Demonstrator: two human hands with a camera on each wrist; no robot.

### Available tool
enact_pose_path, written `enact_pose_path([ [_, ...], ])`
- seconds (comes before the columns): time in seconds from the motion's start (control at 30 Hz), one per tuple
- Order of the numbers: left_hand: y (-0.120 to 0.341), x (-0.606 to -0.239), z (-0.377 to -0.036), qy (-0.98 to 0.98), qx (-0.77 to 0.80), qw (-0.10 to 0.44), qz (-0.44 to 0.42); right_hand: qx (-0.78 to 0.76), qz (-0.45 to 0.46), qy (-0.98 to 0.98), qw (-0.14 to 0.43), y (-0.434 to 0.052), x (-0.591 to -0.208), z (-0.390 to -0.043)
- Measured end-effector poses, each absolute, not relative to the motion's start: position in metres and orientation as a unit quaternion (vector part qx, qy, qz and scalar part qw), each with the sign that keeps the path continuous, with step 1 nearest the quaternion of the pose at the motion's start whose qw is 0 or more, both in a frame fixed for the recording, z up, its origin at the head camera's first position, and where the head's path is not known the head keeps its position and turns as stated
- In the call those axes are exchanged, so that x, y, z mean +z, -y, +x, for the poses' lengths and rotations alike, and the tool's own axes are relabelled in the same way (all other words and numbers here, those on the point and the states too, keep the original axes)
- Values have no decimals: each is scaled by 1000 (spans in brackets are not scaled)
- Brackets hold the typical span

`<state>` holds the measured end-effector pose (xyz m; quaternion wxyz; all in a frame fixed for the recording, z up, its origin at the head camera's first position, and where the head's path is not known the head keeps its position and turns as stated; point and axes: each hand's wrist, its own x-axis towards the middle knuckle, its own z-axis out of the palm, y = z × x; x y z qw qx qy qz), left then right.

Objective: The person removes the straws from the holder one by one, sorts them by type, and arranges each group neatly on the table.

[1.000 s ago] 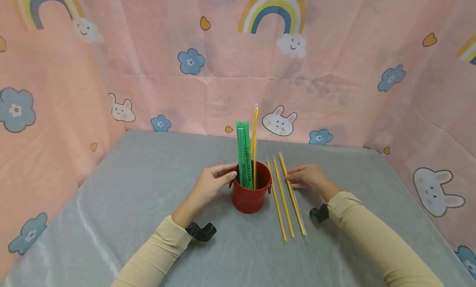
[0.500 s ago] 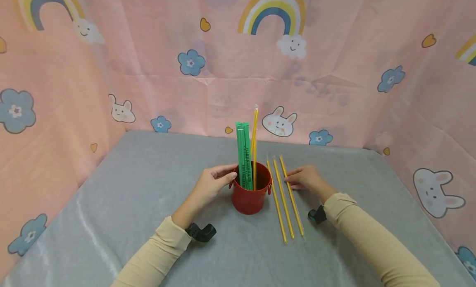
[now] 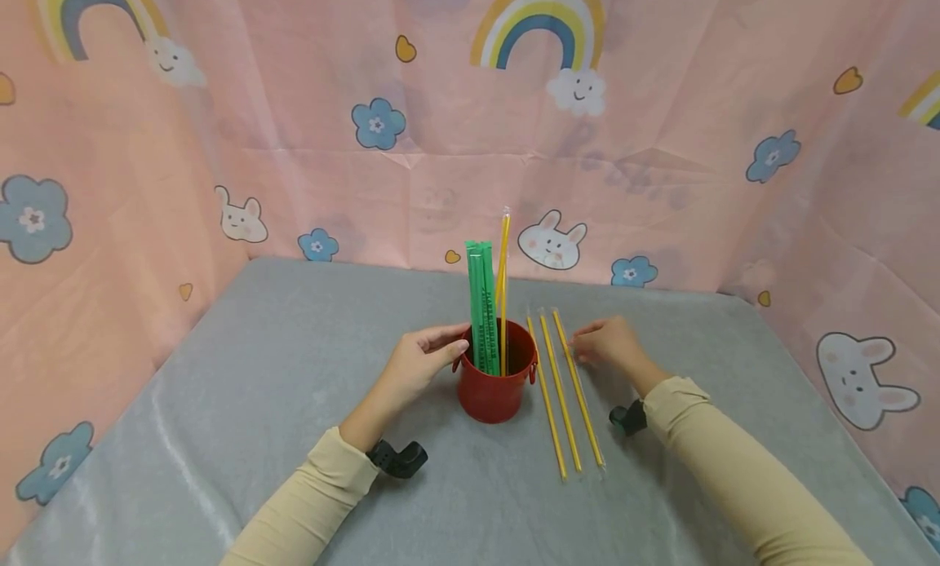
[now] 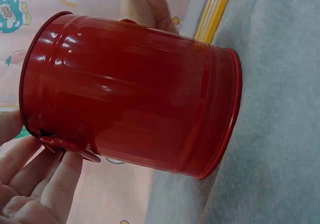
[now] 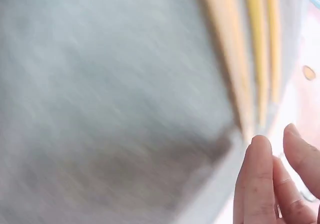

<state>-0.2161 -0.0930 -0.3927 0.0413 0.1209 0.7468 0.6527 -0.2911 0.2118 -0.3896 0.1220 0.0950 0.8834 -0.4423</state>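
My left hand [image 3: 414,366] pinches the rim of a red bucket [image 3: 490,399] beside its small ring handle [image 4: 70,148], thumb and fingers on either side. Green-wrapped straws [image 3: 481,305] and yellow straws [image 3: 503,264] in clear wrap stand upright in the bucket, their lower ends hidden. Three wrapped yellow straws lie side by side on the cloth to its right. Close to the upper part of the outermost yellow straw [image 3: 578,386] is my right hand [image 3: 609,350]. In the right wrist view its thumb and fingers [image 5: 260,179] are apart, with nothing between them.
A grey cloth [image 3: 308,321] covers the table. Pink curtains [image 3: 308,109] printed with rainbows and rabbits enclose the back and sides. A black wrist camera [image 3: 396,458] sticks out under the left wrist, another black wrist camera [image 3: 627,419] under the right.
My right hand has drawn slightly up and to the right, off the outermost yellow straw, which has shifted a little on the cloth. The left hand and bucket stay still.
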Motion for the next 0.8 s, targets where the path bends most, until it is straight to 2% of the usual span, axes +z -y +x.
enact_pose_path([
  [0.13,92,-394,-216,-749,651,41,120,-454,48,-884,97,-210,-374,-288],
  [0.33,91,-394,-216,-748,651,40,122,-496,-2,-863,92,-199,-356,-285],
  [0.8,94,-393,-214,-751,647,35,126,-575,-28,-811,104,-161,-325,-269],
])
